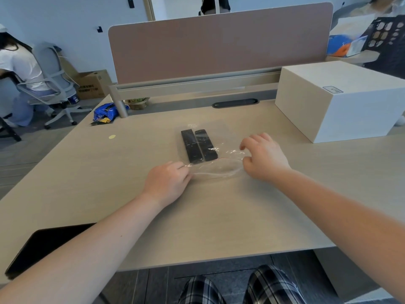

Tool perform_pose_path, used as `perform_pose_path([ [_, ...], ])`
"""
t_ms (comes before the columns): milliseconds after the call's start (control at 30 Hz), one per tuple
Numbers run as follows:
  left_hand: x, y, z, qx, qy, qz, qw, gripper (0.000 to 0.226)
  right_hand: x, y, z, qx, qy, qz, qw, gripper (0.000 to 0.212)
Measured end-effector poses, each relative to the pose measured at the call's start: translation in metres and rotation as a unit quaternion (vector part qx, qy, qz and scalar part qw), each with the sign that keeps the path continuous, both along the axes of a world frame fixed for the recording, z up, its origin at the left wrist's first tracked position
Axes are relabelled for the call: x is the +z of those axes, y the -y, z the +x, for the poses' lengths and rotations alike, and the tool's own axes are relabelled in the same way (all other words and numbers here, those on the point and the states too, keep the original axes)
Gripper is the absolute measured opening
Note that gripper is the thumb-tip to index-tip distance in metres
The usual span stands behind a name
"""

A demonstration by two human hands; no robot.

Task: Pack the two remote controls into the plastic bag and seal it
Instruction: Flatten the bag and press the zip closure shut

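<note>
Two black remote controls [198, 145] lie side by side inside a clear plastic bag [228, 150] on the middle of the desk. The bag's mouth [215, 170] faces me and gapes a little. My left hand [167, 182] pinches the left end of the mouth. My right hand [264, 157] pinches the right end, with its other fingers lifted over the bag.
A large white box [341, 99] stands at the right rear of the desk [219, 216]. A dark tablet [41, 246] lies at the near left corner, partly under my forearm. A blue snack packet [105, 113] sits at the far left by the pink divider [219, 42]. A person sits at the far left.
</note>
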State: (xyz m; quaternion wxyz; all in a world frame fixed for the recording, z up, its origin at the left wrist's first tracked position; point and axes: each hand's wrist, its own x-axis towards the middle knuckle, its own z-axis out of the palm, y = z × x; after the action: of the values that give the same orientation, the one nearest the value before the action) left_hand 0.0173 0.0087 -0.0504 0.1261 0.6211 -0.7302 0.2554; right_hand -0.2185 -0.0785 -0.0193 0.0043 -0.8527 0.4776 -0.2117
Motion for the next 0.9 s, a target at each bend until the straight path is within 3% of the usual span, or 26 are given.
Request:
perform_pose_path([
  [100, -0.002, -0.005, 0.001, -0.034, -0.036, -0.026, 0.998, 0.036, 0.0, -0.012, 0.013, 0.159, -0.079, 0.038, 0.983, 0.05],
  [167, -0.004, -0.005, 0.001, -0.046, -0.05, -0.039, 0.997, 0.035, -0.005, -0.017, 0.026, 0.206, -0.134, 0.024, 0.969, 0.052],
  [233, -0.006, -0.006, 0.002, -0.051, -0.059, -0.048, 0.996, 0.033, -0.013, -0.016, 0.038, 0.212, -0.155, -0.011, 0.965, 0.041],
  [367, -0.01, -0.007, 0.004, -0.05, -0.083, -0.053, 0.994, 0.03, -0.021, -0.015, 0.053, 0.211, -0.113, -0.077, 0.968, 0.018],
  [733, -0.011, -0.008, 0.005, -0.032, -0.063, -0.064, 0.995, 0.02, -0.028, -0.022, 0.077, 0.206, -0.068, -0.117, 0.969, 0.03],
  [900, -0.01, -0.009, 0.004, -0.026, -0.06, -0.043, 0.997, 0.022, -0.03, -0.024, 0.083, 0.215, -0.082, -0.109, 0.967, 0.017],
])
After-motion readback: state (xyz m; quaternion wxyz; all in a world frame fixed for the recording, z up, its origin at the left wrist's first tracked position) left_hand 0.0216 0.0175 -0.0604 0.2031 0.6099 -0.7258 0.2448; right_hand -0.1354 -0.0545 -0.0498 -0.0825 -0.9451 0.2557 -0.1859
